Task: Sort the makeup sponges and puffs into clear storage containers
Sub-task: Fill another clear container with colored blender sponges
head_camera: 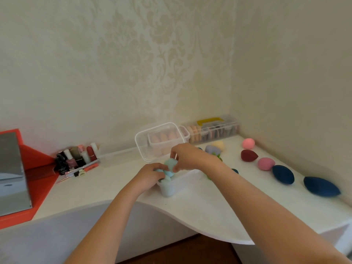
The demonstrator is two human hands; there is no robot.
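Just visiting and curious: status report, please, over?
Right hand pinches pale blue egg-shaped foam sponge over small clear plastic container. Left hand on blue sponges inside, grip unclear. Nothing in the way.

Sponges (282, 173) right of container (182, 182); bottles (76, 157) left.

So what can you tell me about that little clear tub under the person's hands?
The clear tub is a small, open-topped box of translucent plastic, standing upright on the white tabletop near its curved front edge. Pale blue sponges fill its near end. The left hand holds some; the right hand pinches one above.
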